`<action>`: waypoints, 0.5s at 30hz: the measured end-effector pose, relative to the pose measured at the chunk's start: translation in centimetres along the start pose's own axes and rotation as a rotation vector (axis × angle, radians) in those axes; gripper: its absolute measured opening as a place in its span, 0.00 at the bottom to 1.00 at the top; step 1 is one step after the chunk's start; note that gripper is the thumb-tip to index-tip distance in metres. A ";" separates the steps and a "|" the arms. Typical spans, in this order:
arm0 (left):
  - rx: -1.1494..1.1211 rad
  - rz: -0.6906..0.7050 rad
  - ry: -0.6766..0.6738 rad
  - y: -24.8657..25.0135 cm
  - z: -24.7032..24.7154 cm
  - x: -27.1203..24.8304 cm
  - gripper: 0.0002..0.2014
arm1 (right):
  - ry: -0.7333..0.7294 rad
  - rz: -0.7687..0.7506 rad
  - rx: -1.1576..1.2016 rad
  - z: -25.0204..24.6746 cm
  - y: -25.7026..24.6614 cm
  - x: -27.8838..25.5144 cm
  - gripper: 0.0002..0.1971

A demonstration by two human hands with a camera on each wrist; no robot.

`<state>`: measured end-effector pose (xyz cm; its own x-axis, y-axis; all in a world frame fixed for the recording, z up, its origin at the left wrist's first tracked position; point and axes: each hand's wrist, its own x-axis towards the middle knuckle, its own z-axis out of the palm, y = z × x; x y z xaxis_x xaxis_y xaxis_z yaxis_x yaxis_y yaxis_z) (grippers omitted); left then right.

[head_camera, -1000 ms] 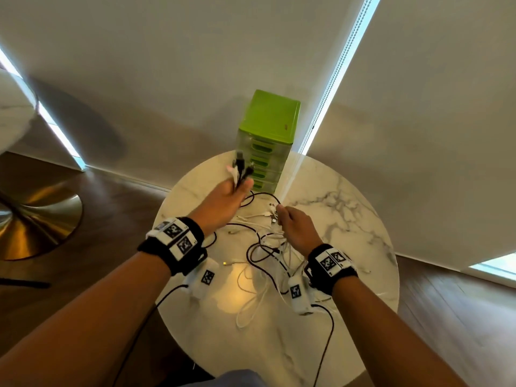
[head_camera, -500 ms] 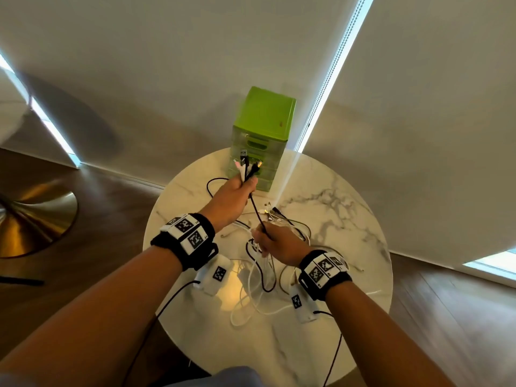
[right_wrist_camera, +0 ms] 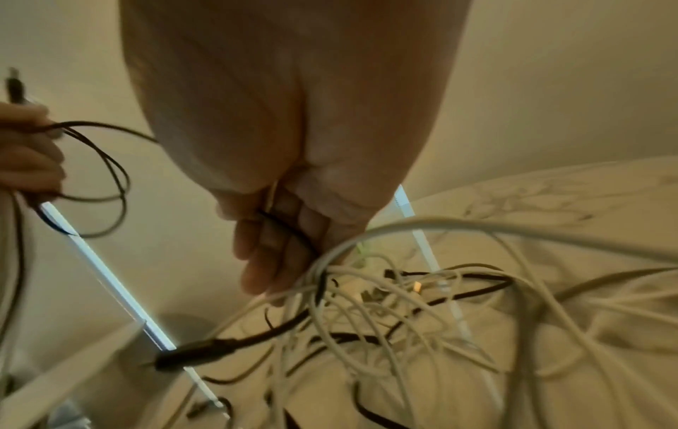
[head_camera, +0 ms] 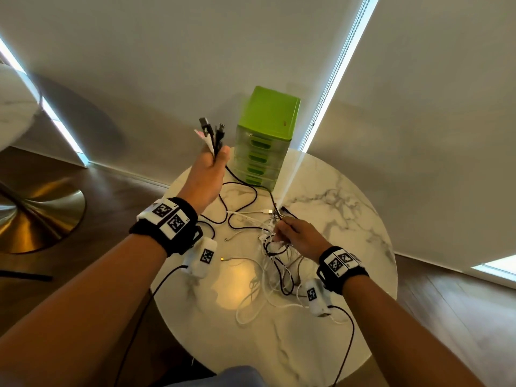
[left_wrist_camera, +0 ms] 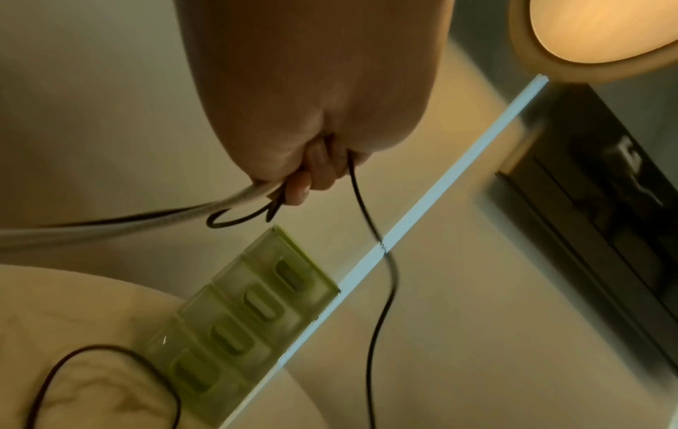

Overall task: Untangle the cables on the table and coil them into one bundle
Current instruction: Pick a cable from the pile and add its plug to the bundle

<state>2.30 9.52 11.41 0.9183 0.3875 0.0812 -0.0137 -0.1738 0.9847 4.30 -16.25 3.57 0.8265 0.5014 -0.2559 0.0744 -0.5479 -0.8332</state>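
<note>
My left hand (head_camera: 208, 174) is raised above the round marble table (head_camera: 349, 219) and grips a bunch of black and white cable ends (head_camera: 212, 132), plugs pointing up. In the left wrist view my left hand's curled fingers (left_wrist_camera: 315, 171) clamp the cables, and a black cable (left_wrist_camera: 381, 290) hangs down from them. A tangle of white and black cables (head_camera: 268, 263) lies on the table's middle. My right hand (head_camera: 296, 236) is low over the tangle. Its fingers (right_wrist_camera: 279, 249) curl round a black cable (right_wrist_camera: 293, 229) among the white loops (right_wrist_camera: 403, 290).
A green drawer unit (head_camera: 265, 138) stands at the table's far edge, just right of my raised left hand. A brass pedestal base (head_camera: 36, 216) of another table is on the wooden floor at left. Pale window blinds fill the background.
My left hand has lifted the bunch of plugs well above the table, pulling black cable out of the tangle. My right hand has moved right and stayed low on the pile.
</note>
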 end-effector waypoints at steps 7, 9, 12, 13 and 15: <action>0.340 -0.059 -0.346 -2.2 3.7 -4.6 0.14 | 0.078 -0.066 0.015 -0.5 -4.2 0.7 0.14; 0.279 -0.062 -0.402 -3.2 4.5 -4.7 0.12 | 0.003 -0.112 -0.091 -0.6 -5.0 0.4 0.15; 0.213 -0.050 -0.445 -3.6 5.0 -4.6 0.08 | -0.012 -0.098 -0.101 -0.8 -4.9 0.5 0.17; 0.220 -0.043 -0.437 -3.6 5.1 -4.6 0.08 | -0.021 -0.086 -0.083 -0.7 -4.8 0.5 0.17; 0.249 -0.018 -0.401 -2.9 5.3 -4.6 0.11 | -0.071 -0.070 -0.058 -0.6 -4.7 0.5 0.15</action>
<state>0.21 3.49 7.36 0.9986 0.0209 -0.0493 0.0535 -0.4009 0.9146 4.67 -13.83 7.64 0.7767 0.5848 -0.2339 0.1644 -0.5467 -0.8211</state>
